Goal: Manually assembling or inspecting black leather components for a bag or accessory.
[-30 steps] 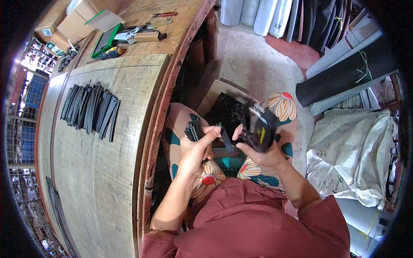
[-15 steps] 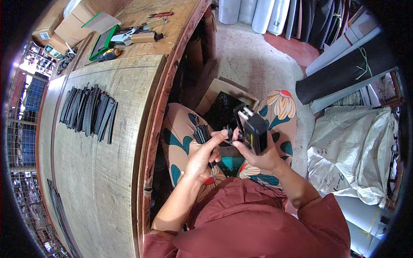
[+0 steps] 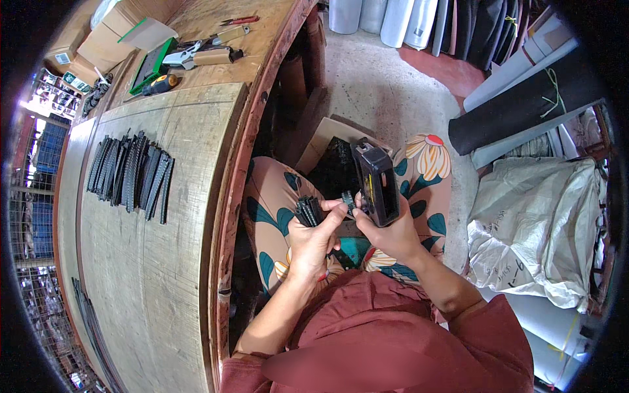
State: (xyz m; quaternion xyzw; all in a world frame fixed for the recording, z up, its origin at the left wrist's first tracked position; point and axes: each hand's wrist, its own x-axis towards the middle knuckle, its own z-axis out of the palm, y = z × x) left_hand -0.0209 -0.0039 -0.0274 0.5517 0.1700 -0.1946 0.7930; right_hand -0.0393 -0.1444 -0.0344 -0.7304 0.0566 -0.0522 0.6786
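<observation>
**Two hands, a black holder and a sheaf of strips**

While the person sits beside the wooden workbench [image 3: 131, 275], both hands meet over the lap, just right of the picture's centre. The left hand [image 3: 313, 237] grips a small bundle of black strips [image 3: 306, 211], its fingers curled tight around the bundle, while thumb and forefinger reach toward two o'clock to pinch a small black piece [image 3: 347, 198] at the edge of the holder. The right hand [image 3: 392, 237] clasps a black rectangular holder [image 3: 377, 182] from below, fingers wrapped around its lower end; the holder stands nearly upright, tilted slightly toward eleven o'clock, its open face turned to the camera. The two hands touch at the fingertips.

Under the hands lie flower-patterned trousers [image 3: 275, 196], and at twelve o'clock from the holder a cardboard box [image 3: 327, 141] holds more dark parts. On the bench, at nine o'clock from the hands and well apart, a row of black strips [image 3: 131, 173] lies spread out. At eleven o'clock, far off, are pliers [image 3: 196, 56] and cardboard cartons [image 3: 111, 42]. At three o'clock sits a white sack [image 3: 531, 223].
</observation>
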